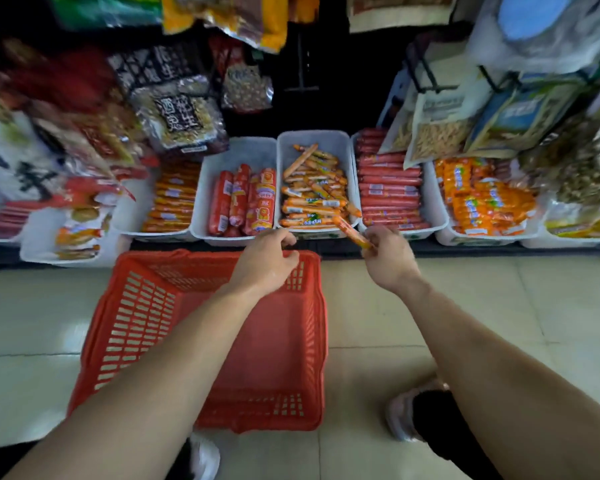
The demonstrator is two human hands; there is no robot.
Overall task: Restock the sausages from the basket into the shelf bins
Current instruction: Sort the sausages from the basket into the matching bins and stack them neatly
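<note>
forearms hide part of the red basket (146, 306); right hand (390, 259) pinches a sausage (352, 232).

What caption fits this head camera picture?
Right hand places an orange sausage by the white bin; red basket looks empty.

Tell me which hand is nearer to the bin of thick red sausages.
Left. The left hand hovers just in front of that bin, over the basket's far edge. The right hand is farther right, holding an orange sausage by the next bin.
</note>
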